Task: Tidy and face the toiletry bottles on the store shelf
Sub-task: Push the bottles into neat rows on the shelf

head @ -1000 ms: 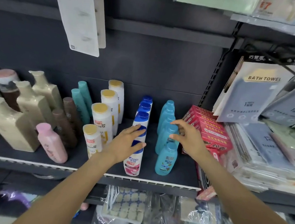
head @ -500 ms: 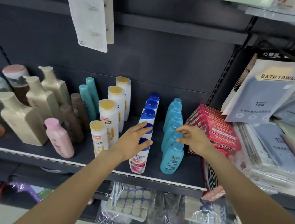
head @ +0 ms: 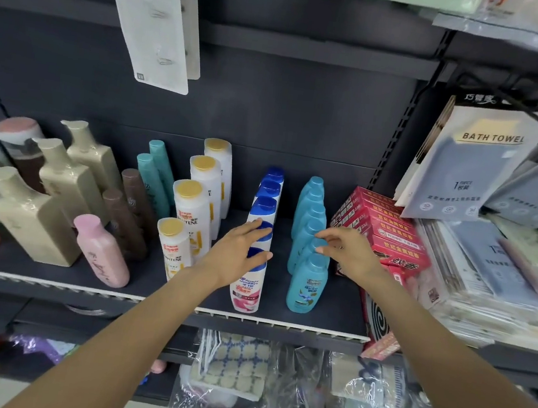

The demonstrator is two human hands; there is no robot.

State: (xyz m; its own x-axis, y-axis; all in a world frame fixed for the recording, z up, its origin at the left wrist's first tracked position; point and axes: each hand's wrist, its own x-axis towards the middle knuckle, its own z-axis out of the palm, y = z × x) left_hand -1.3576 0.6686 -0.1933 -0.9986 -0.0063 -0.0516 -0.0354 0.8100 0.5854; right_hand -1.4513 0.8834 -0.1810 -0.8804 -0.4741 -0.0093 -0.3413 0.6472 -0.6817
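Note:
On the dark shelf (head: 149,285) stand rows of bottles running front to back. My left hand (head: 238,251) lies with straight fingers on the blue caps of the front white bottles (head: 249,286) in their row. My right hand (head: 350,251) reaches to the teal bottle row (head: 305,283), fingertips touching the cap of the second bottle from the front. Left of these stands a row of white bottles with gold caps (head: 192,208). A pink bottle (head: 102,251) leans at the front, with beige bottles (head: 29,215), brown bottles (head: 123,220) and green tubes (head: 155,176) behind it.
Red boxes (head: 386,231) are stacked right of the teal row, close to my right wrist. Bath towel packs (head: 468,167) fill the right bay. A white hanging card (head: 154,20) dangles above. Plastic-wrapped goods (head: 240,373) lie on the lower shelf.
My right hand has slid from the side of the teal row to the cap of the second bottle. My left hand stays on the blue caps. The view has shifted slightly.

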